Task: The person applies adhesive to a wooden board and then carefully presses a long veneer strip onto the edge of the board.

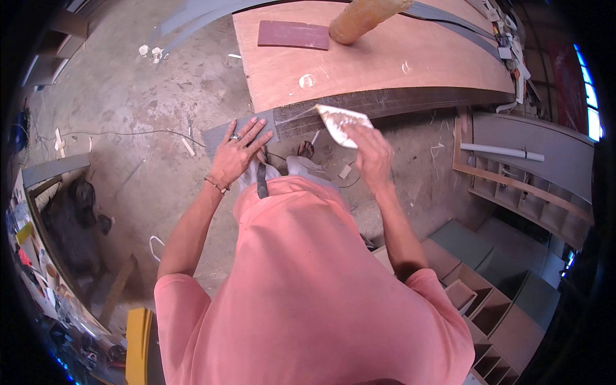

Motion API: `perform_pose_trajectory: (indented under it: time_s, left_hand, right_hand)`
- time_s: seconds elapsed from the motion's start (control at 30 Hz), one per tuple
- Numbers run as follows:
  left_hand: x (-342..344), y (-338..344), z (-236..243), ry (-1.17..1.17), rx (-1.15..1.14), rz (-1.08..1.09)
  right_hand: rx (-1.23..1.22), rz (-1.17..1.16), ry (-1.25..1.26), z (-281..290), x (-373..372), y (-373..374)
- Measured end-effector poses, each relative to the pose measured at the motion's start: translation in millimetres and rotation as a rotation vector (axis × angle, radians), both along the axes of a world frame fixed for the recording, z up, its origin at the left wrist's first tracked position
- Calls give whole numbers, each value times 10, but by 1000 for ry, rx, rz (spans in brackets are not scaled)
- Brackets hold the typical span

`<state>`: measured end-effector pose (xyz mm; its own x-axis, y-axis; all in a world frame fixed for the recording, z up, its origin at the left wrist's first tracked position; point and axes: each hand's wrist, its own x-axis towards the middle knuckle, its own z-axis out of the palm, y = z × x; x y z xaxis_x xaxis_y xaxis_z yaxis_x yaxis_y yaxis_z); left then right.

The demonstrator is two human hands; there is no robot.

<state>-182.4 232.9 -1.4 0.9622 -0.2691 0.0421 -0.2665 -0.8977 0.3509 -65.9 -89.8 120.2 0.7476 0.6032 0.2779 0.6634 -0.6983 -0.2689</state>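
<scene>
My left hand [239, 153] lies flat with its fingers spread on the end of a grey strip [215, 136] that juts past the workbench's corner. A dark brown strip [385, 106] continues from there along the near edge of the bench. My right hand [372, 154] grips a white, pointed spreader [340, 122] smeared with brown glue-like residue. The spreader's tip is over the dark strip, and a thin pale strand runs from it leftward toward the grey part. Whether the tip touches the surface I cannot tell.
On the plywood benchtop [378, 64] stand a tall amber cylinder [366, 19] and a flat maroon board [293, 35]. Grey sheets [205, 14] lie at the far side. A cable [141, 133] and scraps lie on the floor. Cabinets with compartments [532, 199] stand at right, a cluttered bench [58, 167] at left.
</scene>
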Motion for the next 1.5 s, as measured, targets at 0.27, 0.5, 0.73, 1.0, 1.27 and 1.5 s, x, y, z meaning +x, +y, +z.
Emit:
perform_pose_trajectory:
  time_s: [0.27,0.5,0.73,1.0,1.27,1.5]
  left_hand:
    - [17,-14,3,1,13,-4]
    - [-19,-66,76,21,16,45]
    - [-210,33,154,28,18,262]
    - [-396,241,202,-136,-902,984]
    - [-301,435,-28,489,-2066,883]
    - [-372,385,-198,614,-1912,925]
  right_hand:
    - [-59,-64,60,-149,381,-226]
    - [-182,-310,143,-161,525,-157]
    - [-137,-231,181,-232,297,274]
    - [-105,-261,224,-212,-209,1007]
    - [-149,-353,236,-227,-635,1672]
    - [-207,-385,236,-226,-825,1899]
